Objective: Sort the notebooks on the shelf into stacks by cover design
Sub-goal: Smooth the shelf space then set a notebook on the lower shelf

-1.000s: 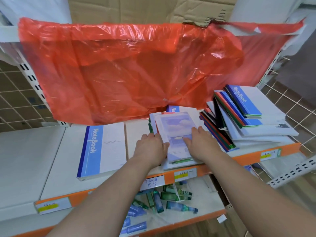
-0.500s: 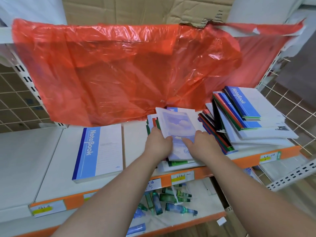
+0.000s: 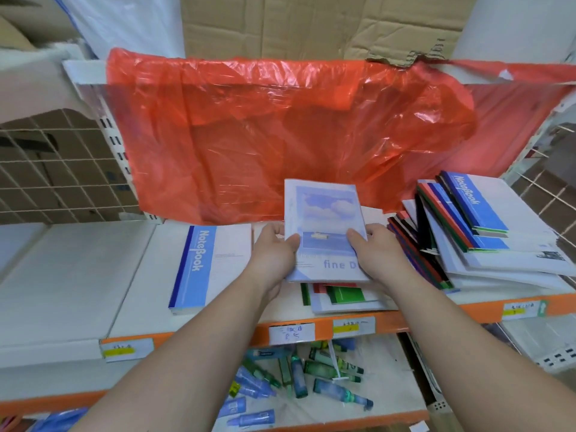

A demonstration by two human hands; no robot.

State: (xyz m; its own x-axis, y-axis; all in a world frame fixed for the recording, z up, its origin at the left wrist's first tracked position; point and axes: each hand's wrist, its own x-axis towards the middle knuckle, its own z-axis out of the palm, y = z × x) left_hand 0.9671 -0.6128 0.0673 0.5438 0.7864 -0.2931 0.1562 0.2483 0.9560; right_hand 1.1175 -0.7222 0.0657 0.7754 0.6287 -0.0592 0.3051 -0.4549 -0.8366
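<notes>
The left hand (image 3: 276, 254) and right hand (image 3: 378, 254) grip the pale cloud-print paper notebook (image 3: 325, 213), lifted higher than 0.5 s ago above the mixed notebook pile (image 3: 339, 296) at its 6 o'clock

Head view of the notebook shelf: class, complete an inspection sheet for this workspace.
Surface: white metal shelf with orange front strip.
Job's things: pale cloud-picture notebook held over a pile of green and red notebooks; blue-and-white NoteBook pad flat at left; untidy heap of notebooks at right.
Clutter: red plastic sheet hanging behind; blue and green bottles on the lower shelf.
Hands: left hand and right hand each grip a side of the cloud-picture notebook.
Cables: nothing seen.
Surroundings: brown cardboard above; wire grid panel at left.
</notes>
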